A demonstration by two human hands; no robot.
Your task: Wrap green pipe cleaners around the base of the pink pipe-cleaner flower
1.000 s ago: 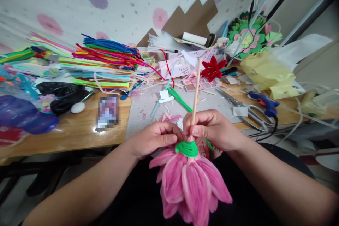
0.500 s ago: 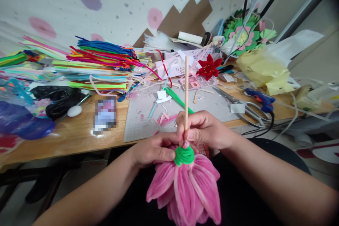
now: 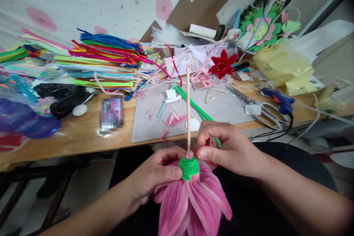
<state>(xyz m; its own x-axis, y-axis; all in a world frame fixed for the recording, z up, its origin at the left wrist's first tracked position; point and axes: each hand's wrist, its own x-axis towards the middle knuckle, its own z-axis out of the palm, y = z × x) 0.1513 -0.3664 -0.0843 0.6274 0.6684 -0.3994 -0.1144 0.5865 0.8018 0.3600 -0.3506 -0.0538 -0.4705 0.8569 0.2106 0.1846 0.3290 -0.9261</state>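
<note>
A pink pipe-cleaner flower (image 3: 177,206) hangs upside down, its petals pointing down toward my lap. Green pipe cleaner wraps its base (image 3: 189,168), and a thin wooden stick (image 3: 188,110) rises upright out of the top. My left hand (image 3: 160,171) grips the flower by this base, thumb pressed on the green wrap and fingers hidden behind. Just right of the base is my right hand (image 3: 221,149), thumb and bent forefinger drawn together; what they pinch, if anything, I cannot make out. Several green pipe cleaners (image 3: 197,108) lie on the mat, running behind my right hand.
Bundles of coloured pipe cleaners (image 3: 107,53) are piled at the back left. Scissors (image 3: 265,114) and a blue glue gun (image 3: 278,99) lie on the right. A red flower (image 3: 224,63) rests beyond the grey cutting mat (image 3: 149,118). A blurred-out rectangular object (image 3: 111,114) lies left.
My right hand has let go of the wooden stick and moved right and down, beside the green base. My left hand keeps its hold; flower and stick have shifted slightly left and down.
</note>
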